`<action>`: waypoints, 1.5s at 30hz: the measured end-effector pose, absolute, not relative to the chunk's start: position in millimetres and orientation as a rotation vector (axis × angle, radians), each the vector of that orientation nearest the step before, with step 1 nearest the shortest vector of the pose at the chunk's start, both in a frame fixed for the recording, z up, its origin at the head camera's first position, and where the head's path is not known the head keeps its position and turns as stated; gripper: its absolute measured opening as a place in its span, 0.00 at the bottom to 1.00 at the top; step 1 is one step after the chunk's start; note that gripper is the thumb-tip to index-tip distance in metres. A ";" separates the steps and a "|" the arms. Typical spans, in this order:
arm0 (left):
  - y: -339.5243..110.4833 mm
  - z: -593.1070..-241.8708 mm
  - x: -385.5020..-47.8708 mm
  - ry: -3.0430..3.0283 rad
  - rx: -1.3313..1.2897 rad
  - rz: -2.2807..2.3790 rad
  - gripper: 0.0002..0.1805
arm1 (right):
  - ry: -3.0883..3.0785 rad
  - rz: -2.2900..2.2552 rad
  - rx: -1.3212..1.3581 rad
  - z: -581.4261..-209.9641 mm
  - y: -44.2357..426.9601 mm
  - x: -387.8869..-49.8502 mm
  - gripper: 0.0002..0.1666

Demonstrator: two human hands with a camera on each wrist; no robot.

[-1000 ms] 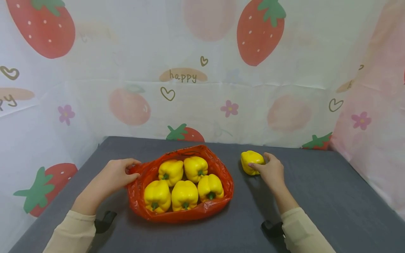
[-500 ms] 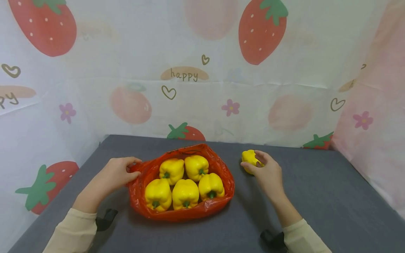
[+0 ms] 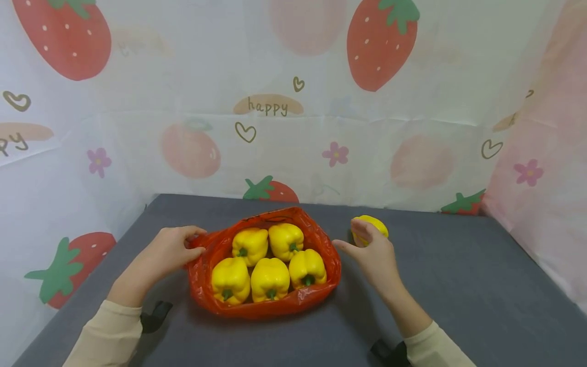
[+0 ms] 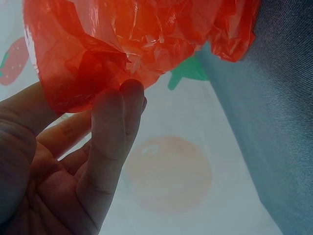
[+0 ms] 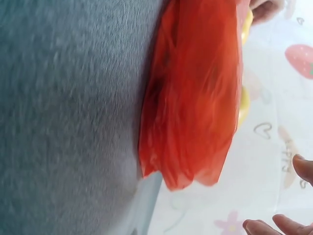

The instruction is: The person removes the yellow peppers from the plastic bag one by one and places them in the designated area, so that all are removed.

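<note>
So, left hand (image 3: 170,251) has its fingers pinching a red bag (image 3: 298,303) by the rim, thin and probably tear-prone. Right hand (image 3: 377,260) has fingers apart; lone yellow pepper (image 3: 378,226) sits behind them, likely firm and slick, best gripped by its sides.

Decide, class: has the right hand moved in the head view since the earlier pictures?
Yes: against the middle pink flower on the backdrop, the right hand has shifted left, toward the red bag.
</note>
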State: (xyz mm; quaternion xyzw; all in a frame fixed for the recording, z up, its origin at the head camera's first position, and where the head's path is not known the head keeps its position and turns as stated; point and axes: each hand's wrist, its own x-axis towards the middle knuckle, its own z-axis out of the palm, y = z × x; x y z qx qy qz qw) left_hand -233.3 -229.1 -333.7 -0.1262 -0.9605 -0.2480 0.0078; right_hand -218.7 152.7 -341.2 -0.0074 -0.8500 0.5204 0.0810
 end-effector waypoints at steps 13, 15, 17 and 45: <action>-227.5 -331.2 -233.2 -3.012 -0.374 -0.793 0.22 | -2.595 1.554 0.053 -346.7 131.3 -208.9 0.36; -227.5 -331.0 -233.5 -3.015 -0.370 -0.792 0.22 | -2.602 1.542 0.057 -348.2 128.8 -208.3 0.36; -227.6 -331.1 -233.9 -3.021 -0.373 -0.788 0.22 | -2.613 1.528 0.058 -349.4 126.3 -207.2 0.35; -230.7 -331.7 -232.4 -3.020 -0.410 -0.800 0.22 | -2.769 1.311 0.191 -362.3 103.9 -207.3 0.38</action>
